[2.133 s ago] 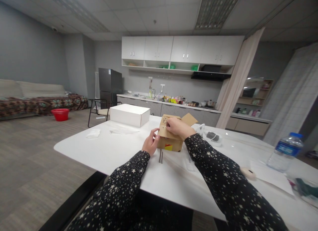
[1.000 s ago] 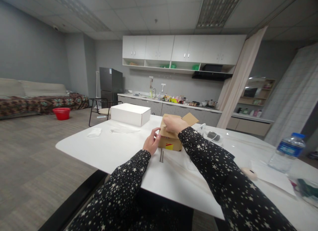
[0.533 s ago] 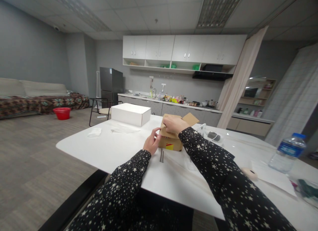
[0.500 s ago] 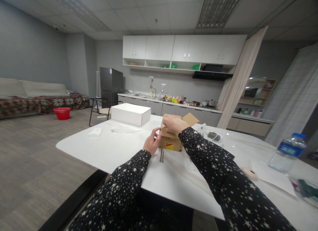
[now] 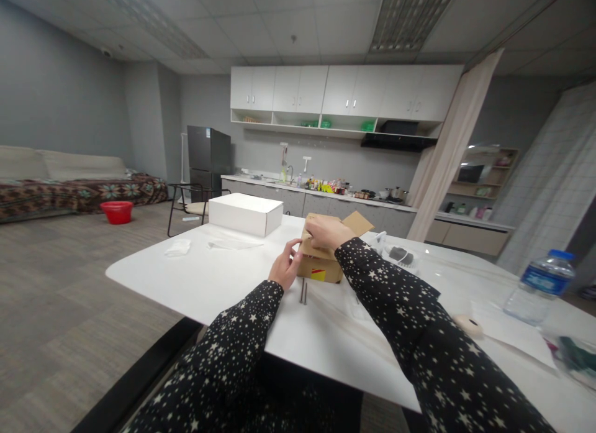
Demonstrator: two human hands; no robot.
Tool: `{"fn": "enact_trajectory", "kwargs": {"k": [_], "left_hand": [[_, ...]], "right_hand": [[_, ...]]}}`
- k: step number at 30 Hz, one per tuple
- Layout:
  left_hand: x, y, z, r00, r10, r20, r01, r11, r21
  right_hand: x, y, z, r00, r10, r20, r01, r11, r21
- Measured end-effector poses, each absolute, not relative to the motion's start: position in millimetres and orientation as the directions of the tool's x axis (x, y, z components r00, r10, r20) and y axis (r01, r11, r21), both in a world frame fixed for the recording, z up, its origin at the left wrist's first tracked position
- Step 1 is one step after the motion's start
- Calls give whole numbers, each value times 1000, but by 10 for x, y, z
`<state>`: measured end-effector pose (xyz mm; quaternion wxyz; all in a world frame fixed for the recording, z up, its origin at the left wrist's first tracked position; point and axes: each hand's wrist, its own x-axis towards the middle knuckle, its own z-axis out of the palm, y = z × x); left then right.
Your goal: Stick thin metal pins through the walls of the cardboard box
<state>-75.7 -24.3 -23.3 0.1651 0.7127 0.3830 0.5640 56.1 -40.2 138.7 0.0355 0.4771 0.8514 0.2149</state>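
Since the earliest frame I have, the right hand [image 5: 328, 232] has slid slightly leftward and farther from the near edge of the smooth white table [image 5: 186, 278]; the left hand [image 5: 283, 270] has barely shifted. I see the table's rounded left corner reach well past a closed, white rectangular box [image 5: 244, 212] by the far edge, its contents hidden. Mid-table, straight ahead of both hands, sits a tan cardboard box [image 5: 321, 268] with a red-and-yellow patch on the side facing the near edge. I judge its long axis to run away from that edge, though the right hand covers much of its top. That hand is nearer, fingers curled down onto the top; I cannot tell whether they grip anything. The left stands loosely spread at the box's left side, grasping nothing I can make out. One cardboard flap [image 5: 358, 223] sticks up at the far right; I cannot see inside. Toward the table's right edge stands a clear plastic bottle with a blue cap [image 5: 540, 284]. A white tray [image 5: 413, 265] toward the far edge holds a dark grey lump [image 5: 401, 255]. Two thin metal rods [image 5: 302, 293] lie between the cardboard box and the near edge.
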Motion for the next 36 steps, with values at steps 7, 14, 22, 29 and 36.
{"fn": "enact_trajectory", "kwargs": {"k": [7,14,22,29,36], "left_hand": [[-761,-249,-226,74,741,667,357,-644,676],[-757,-272,-203,68,740,669,378,-640,669],[-744,-256,-227,61,740,669,362,-641,676],[-751,-250,-228,61,735,675,364,-646,671],[-758,-253,-221,63,740,670,371,-640,672]], "right_hand": [[577,-411,1372,-490,858,154,836,412,362],[559,-378,1354,-500,853,149,821,411,396],[552,-374,1364,-512,848,139,810,422,407],[564,-361,1363,-505,852,137,816,419,399],[561,-352,1321,-474,866,158,839,391,377]]}}
